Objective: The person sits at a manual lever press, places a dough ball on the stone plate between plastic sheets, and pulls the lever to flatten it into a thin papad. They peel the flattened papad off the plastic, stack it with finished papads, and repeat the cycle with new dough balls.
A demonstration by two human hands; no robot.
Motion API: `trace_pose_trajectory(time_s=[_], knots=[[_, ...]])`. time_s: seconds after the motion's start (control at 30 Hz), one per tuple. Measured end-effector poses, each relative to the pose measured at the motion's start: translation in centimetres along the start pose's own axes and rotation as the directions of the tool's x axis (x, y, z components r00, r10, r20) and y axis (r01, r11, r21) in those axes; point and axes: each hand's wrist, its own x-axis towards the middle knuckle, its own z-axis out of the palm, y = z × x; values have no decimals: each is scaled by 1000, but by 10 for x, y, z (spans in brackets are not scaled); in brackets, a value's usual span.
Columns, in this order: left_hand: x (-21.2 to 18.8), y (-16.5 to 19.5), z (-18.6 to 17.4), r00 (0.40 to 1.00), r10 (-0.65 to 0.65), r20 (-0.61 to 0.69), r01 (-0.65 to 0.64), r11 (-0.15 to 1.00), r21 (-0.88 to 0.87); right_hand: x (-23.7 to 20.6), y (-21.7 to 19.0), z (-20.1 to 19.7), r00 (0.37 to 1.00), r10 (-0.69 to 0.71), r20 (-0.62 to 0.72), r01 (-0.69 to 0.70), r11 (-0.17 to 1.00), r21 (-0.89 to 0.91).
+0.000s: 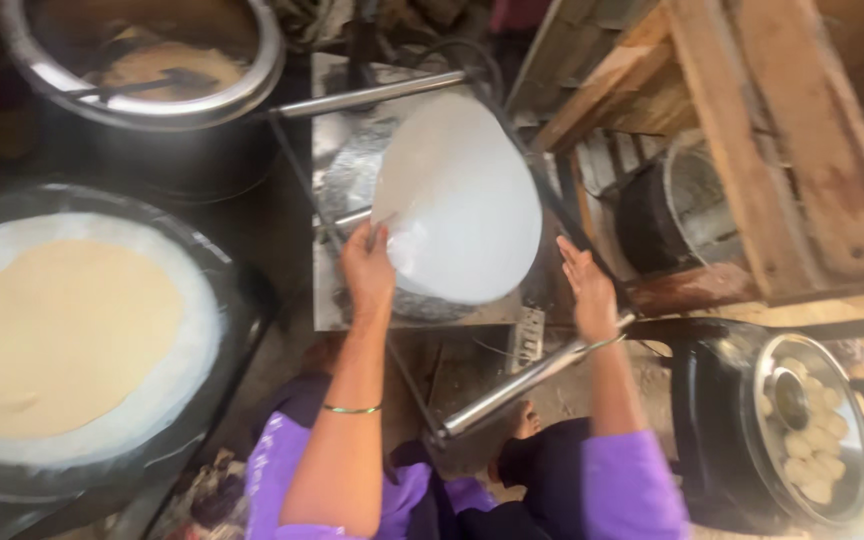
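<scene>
The large round griddle [82,340] fills the left of the frame, with a pale flatbread [62,330] spread on it. At the upper left stands a wide steel pot [142,70], and at the lower right a black pot [752,430] holds small dough balls [812,440].

In the centre, over a metal plate [352,150] set in a frame of steel bars [522,375], is a thin white round sheet [462,195]. The left hand [367,265] pinches its lower left edge between thumb and fingers. The right hand [587,290] lies open and flat at the sheet's lower right side; I cannot tell whether it touches it.

A sheet this thin likely tears easily, so it is best carried on spread fingers rather than pulled from one pinched spot, and kept level.

The wooden stand [752,130] crowds the right side, and the steel bars close in below. The freest room lies to the left, between the plate and the griddle, though the griddle's rim and the steel pot are near there.
</scene>
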Motion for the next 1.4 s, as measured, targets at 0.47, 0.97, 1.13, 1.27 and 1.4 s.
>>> trace_pose_trajectory(time_s=[0.47,0.97,1.13,1.27,1.4], knots=[[-22,-3,12,961,-173,215,180,984,-11,-28,16,52,819,-134,559,477,701,-531],[-18,-8,11,979,-202,-36,198,976,-85,-47,-31,89,763,-204,614,437,862,-257],[6,10,-8,883,-406,-237,294,870,-396,-22,-25,63,981,-95,170,181,765,-618],[6,11,-9,830,-523,-194,309,720,-622,15,14,93,941,-82,329,322,524,-789],[7,7,-12,827,-543,-147,307,654,-692,40,44,134,976,126,175,122,348,-929]])
